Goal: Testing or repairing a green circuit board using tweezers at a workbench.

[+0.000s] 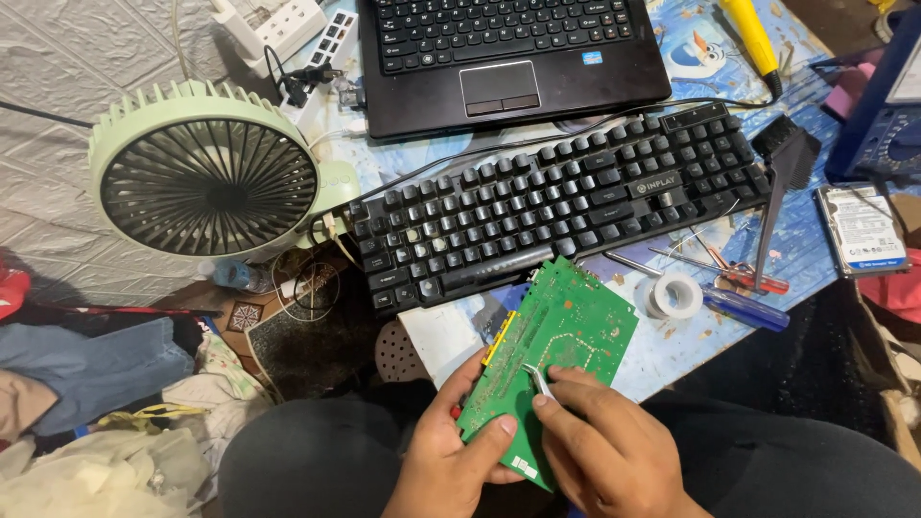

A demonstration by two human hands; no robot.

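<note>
The left hand (449, 451) grips the lower edge of a green circuit board (552, 360), thumb pressed flat on its face and fingers curled behind it. The right hand (600, 436) is pinched shut on metal tweezers (537, 379), whose tips touch the board near its middle. Both wrists run off the bottom edge. The board tilts up over the lap, its top corner just below the black keyboard (566, 206). Its underside and small parts are too fine to make out. Right of the board lie a tape roll (676, 295) and screwdrivers (739, 288). Farther right rests a hard drive (861, 230) with a white rectangular label. A pale green fan (206, 168) stands left, and a laptop (508, 58), cut off, lies above.
</note>
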